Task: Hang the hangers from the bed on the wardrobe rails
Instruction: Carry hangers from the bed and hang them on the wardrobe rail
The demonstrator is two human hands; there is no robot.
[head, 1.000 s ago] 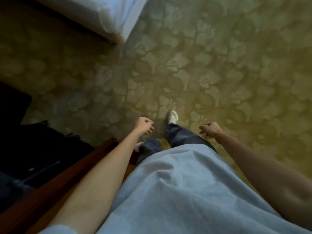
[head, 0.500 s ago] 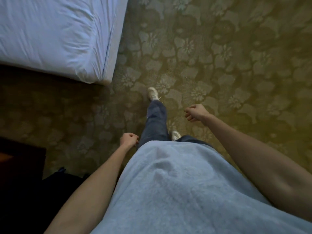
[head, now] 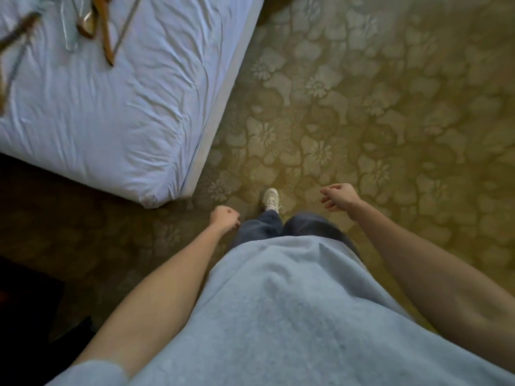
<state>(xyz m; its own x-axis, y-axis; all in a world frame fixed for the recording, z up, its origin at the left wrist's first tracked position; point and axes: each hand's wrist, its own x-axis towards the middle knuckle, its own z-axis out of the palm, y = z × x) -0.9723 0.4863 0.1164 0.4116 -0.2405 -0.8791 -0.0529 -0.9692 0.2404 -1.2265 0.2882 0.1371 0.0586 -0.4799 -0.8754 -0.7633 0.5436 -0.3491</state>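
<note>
The hangers (head: 97, 29) lie in a loose, blurred heap on the bed (head: 117, 112), up at the far left corner of what can be seen, wooden ones with metal hooks tangled among them; how many there are I cannot tell, since some run off the top and left edges. None of them is in anyone's grip. The left hand (head: 224, 217) is curled into an empty fist just beside the thigh, and the right hand (head: 337, 196) hangs half open with the fingers loosely spread, also carrying nothing. Both are well apart from the hangers, near the corner of the mattress. So, as I judge it, this batch has yet to be picked up, and carrying and hanging all lie ahead; the wardrobe and its rails are nowhere in view, so whether any hangers already hang there cannot be said. The person stands on the patterned carpet (head: 362, 121) with one white shoe (head: 271, 199) forward, beside the bed's near corner. That corner sits between the person and the hangers, so a step along the bedside or a long lean over the rumpled sheet looks needed. Dark furniture (head: 25, 296) fills the lower left, too shadowed to identify. The hooks look interlocked and may snag when lifted.
</note>
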